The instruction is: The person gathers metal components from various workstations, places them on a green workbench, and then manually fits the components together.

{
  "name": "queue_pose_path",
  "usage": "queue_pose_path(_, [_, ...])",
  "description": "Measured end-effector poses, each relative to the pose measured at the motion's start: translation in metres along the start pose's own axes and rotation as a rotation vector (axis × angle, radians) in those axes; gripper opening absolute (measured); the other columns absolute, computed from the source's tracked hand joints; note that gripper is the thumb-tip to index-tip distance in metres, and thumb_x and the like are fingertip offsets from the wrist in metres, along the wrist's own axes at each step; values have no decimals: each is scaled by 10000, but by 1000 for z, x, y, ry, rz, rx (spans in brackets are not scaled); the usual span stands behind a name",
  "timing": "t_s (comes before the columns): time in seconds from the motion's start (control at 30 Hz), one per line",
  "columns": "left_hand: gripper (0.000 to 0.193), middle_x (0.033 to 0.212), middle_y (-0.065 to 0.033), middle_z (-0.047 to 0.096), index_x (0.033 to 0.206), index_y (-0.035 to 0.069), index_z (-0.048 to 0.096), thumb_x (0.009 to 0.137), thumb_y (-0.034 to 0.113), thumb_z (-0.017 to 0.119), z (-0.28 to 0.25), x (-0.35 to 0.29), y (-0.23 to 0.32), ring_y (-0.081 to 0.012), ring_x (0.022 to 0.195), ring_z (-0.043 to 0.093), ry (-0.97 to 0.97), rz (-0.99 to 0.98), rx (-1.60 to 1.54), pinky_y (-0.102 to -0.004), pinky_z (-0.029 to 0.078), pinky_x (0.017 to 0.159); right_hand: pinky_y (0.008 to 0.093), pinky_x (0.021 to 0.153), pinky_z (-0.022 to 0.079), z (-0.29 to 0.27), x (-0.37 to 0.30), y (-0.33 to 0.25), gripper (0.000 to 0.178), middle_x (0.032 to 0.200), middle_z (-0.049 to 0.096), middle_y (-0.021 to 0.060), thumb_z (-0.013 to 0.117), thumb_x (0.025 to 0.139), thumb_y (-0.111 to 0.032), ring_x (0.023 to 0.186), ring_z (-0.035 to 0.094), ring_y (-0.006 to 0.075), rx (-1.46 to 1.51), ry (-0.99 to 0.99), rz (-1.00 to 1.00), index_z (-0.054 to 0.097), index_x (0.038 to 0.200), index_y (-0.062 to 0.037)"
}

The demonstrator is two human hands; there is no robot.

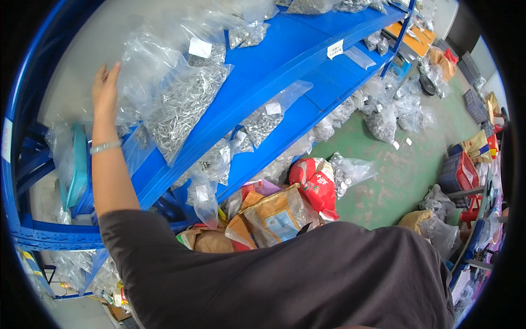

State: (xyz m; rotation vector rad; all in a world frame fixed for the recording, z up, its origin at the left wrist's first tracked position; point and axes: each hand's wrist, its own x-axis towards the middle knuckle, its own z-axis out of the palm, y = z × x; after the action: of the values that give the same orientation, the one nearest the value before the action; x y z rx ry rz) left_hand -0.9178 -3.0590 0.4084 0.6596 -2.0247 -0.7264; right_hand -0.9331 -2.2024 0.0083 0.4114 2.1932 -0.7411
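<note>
My left hand (pixel 105 92) is raised at the upper left, its fingers stretched out and apart. It is beside the loose upper part of a large clear plastic bag (pixel 186 112) full of small silvery metal parts; whether the fingers touch the plastic I cannot tell. A pale band (pixel 106 146) circles that wrist. The bag lies on the upper blue shelf (pixel 263 52), with a white paper label (pixel 200 47) next to it. My right hand is out of view.
More bags of metal parts (pixel 263 123) lie on the lower shelf. A teal plastic tray (pixel 75 164) stands left of my forearm. Red and brown sacks (pixel 315 183) sit below the shelves. Several bags (pixel 381 122) and crates (pixel 457 170) line the green floor (pixel 378 170).
</note>
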Motion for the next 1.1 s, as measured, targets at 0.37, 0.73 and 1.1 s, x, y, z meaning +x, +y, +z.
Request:
queue_pose_path(0.37, [294, 990, -94, 571, 1062, -34, 558, 824, 137, 565, -45, -124, -8, -146, 887, 535, 430, 185, 56, -238, 414, 775, 328, 736, 460, -7, 0, 11, 427, 920, 610, 160, 605, 735, -249, 853, 583, 213, -44, -9, -28, 549, 1055, 28])
queue_pose_path(0.73, [276, 961, -123, 588, 1046, -23, 539, 879, 176, 449, -13, -237, 249, -181, 855, 555, -188, 922, -746, -250, 455, 733, 311, 616, 484, 7, -99, 51, 424, 864, 618, 155, 601, 733, -243, 702, 594, 201, 126, 160, -66, 536, 1056, 24])
queue_pose_path(1.1, [257, 970, -37, 580, 996, 93, 549, 849, 283, 457, 87, -599, 505, -166, 916, 521, -1096, 947, -1732, -270, 429, 752, 370, 724, 476, 163, -334, 384, 354, 863, 622, 158, 580, 693, -315, 824, 590, 315, 529, 1043, 361, 620, 911, -40])
